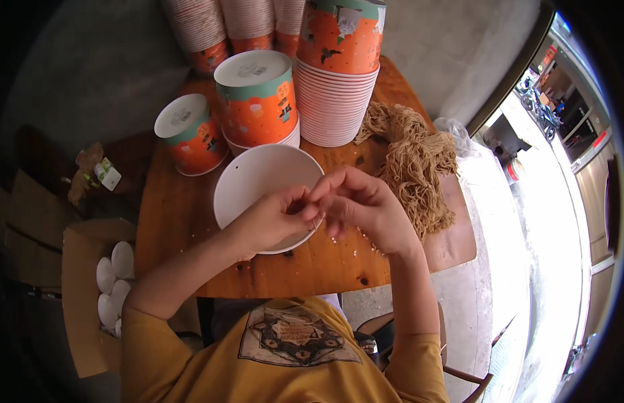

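A white bucket (241, 181) sits at the middle of the wooden table, its open mouth toward me and a small hole near its upper left rim. Over its right side my two hands meet. The fingers of my left hand (271, 218) are pinched at the rim. Against them, my right hand (369, 208) has its thumb and forefinger drawn together, the other fingers curled and slightly blurred. A thin pale strand of cord (316, 224) shows by the fingertips; its ends are hidden. Right of the hands lies a loose bundle of tan cords (416, 164).
Behind the bucket stand a small upturned orange bucket (194, 144), a larger one (258, 111) and a tall nested stack (335, 101). More stacks (248, 20) rise by the wall. A cardboard box (80, 269) with white cups is at left. Crumbs dot the wooden table (271, 279).
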A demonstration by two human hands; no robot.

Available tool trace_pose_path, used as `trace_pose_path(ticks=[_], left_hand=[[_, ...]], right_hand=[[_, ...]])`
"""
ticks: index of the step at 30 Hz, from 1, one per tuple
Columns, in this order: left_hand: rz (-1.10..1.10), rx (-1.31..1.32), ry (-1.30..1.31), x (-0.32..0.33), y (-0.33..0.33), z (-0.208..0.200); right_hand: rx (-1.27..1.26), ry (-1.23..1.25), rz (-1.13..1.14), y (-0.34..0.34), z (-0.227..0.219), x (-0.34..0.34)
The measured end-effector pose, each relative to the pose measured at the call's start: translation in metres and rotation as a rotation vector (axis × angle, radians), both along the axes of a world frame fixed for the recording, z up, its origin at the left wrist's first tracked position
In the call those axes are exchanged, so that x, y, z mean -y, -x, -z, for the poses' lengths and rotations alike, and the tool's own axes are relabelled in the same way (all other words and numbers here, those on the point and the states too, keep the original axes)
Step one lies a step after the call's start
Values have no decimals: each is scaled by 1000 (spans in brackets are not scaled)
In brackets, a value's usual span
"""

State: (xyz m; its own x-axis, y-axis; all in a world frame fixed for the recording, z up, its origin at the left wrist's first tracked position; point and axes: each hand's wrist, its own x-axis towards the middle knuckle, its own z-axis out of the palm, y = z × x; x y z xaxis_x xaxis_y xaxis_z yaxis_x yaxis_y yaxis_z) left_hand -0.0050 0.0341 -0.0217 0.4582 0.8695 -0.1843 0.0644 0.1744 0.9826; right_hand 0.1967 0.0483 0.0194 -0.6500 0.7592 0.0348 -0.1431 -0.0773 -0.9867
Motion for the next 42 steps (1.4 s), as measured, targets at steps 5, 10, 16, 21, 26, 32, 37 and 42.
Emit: trace_pose_path(ticks=[5,10,16,21,26,32,37,42], left_hand=[[76,-53,86,-1,1,-13],[74,7,73,-2,2,-14],[67,103,168,-10,3,-11],[68,109,178,-12,4,-8],[54,87,256,-13,3,-13],[-10,132,401,-10,0,-19],[12,193,320,-10,5,-16],[53,180,254,-9,2,-21]], right_hand=[[57,-53,203,6,18,-17],[-22,104,349,-5,38,-12],[320,-494,596,-1,68,29],[316,-510,614,12,70,39],[288,-597,701,27,62,48],[452,-854,739,30,62,50],[332,-669,682,17,65,49],[-84,2,601,-3,76,49]])
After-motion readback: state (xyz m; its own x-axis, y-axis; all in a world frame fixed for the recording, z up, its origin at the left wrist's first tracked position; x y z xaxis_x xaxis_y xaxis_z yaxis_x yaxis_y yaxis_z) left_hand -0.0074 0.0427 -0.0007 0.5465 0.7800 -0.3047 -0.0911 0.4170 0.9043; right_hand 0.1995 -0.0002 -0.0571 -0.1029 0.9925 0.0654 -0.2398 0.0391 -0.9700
